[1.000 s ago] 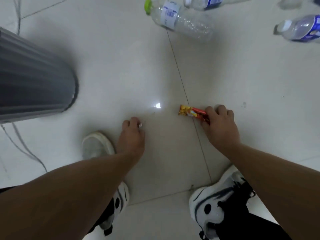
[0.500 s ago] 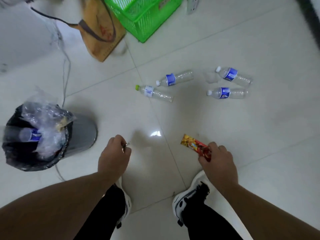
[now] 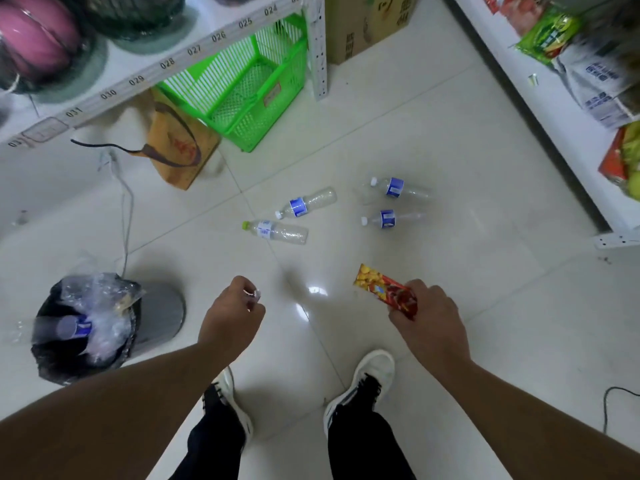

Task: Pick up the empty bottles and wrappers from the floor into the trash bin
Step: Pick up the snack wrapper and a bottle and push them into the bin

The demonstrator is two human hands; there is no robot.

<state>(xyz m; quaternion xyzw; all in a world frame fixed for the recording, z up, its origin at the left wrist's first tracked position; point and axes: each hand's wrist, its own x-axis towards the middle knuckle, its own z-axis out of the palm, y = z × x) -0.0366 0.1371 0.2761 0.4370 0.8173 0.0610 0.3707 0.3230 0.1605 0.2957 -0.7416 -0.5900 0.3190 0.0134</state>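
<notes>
My right hand (image 3: 427, 318) grips one end of a red and yellow snack wrapper (image 3: 382, 289), held in the air above the floor. My left hand (image 3: 232, 315) is closed around a small clear scrap of wrapper (image 3: 252, 294). The grey trash bin (image 3: 104, 327) with a black liner stands at lower left, left of my left hand, stuffed with crumpled plastic and a blue-label bottle. Several empty bottles lie on the white floor ahead: a green-capped one (image 3: 275, 231), and blue-label ones (image 3: 304, 204), (image 3: 393, 218), (image 3: 398, 188).
A green plastic basket (image 3: 242, 98) and a brown bag (image 3: 180, 147) sit under a white shelf (image 3: 156, 60) at the back. A stocked shelf (image 3: 568, 109) lines the right. A cable (image 3: 126, 216) runs to the bin. My shoes (image 3: 360, 386) are below.
I have risen from a crouch and the view has widened. Both hands lifted off the floor, the right carrying the snack wrapper up, the left carrying the small scrap.
</notes>
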